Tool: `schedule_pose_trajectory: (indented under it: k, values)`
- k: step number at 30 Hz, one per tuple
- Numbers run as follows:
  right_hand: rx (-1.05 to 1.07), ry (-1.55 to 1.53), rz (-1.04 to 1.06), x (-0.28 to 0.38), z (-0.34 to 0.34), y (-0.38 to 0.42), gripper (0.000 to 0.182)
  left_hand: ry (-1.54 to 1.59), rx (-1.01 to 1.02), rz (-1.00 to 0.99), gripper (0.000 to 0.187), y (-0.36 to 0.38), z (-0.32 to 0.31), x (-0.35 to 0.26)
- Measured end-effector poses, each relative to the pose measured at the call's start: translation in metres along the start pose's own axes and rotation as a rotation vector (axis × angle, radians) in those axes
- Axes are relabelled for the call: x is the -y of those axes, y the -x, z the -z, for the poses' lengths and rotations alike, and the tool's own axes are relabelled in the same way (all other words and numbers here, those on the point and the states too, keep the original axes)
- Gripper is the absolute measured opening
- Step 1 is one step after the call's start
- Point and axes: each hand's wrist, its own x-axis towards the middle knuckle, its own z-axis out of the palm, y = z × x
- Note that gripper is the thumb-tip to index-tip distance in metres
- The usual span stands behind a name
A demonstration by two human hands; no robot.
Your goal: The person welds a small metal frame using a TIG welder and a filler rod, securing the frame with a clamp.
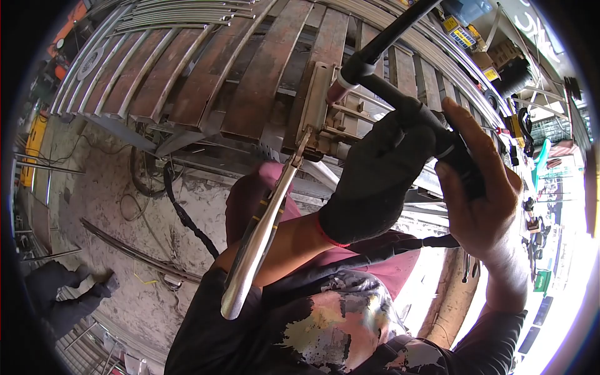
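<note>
A black TIG welding torch with a long back cap and a pinkish nozzle slants across the upper right. My left hand, in a dark glove, is closed around its handle. Bare and closed on the rear of the same handle, my right hand has its thumb and fingers on opposite sides. The nozzle points down beside a metal bracket-like piece on the slatted bench. Locking pliers grip the lower end of that piece, their long handles hanging toward me. A black-sleeved cable runs across my lap.
The steel bench has spaced bars, with thin metal rods lying on its far left. Hoses and a curved strip lie on the dusty floor. At lower left are another person's legs. Boxes stand at upper right.
</note>
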Motion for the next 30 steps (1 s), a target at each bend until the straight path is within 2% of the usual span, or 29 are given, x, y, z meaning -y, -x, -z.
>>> schedule_pose_trajectory:
  k: [8,10,13,15,23,30]
  values:
    - [0.074,-0.007,-0.091,0.0014,0.005,0.0021,0.06,0.068,-0.04,0.015,0.027,0.0014,0.0018,0.0039]
    - [0.052,0.013,-0.059,0.0017,0.0044,0.0011,0.059,0.117,-0.043,0.029,0.028,0.0013,0.0026,0.0045]
    - [-0.013,0.048,0.027,0.0001,0.0005,-0.0007,0.057,0.03,-0.036,0.022,0.027,0.0006,0.001,0.0023]
    - [-0.005,0.025,0.007,-0.0001,0.0007,0.0001,0.057,-0.081,-0.029,0.007,0.026,0.0005,-0.0005,0.0]
    - [-0.003,0.026,0.006,0.0009,0.0008,-0.001,0.056,-0.113,-0.012,-0.008,0.026,0.0016,0.0001,-0.0012]
    - [0.048,-0.029,-0.11,0.0038,0.0048,0.0009,0.056,-0.042,-0.013,0.016,0.026,0.0008,0.0003,-0.0012]
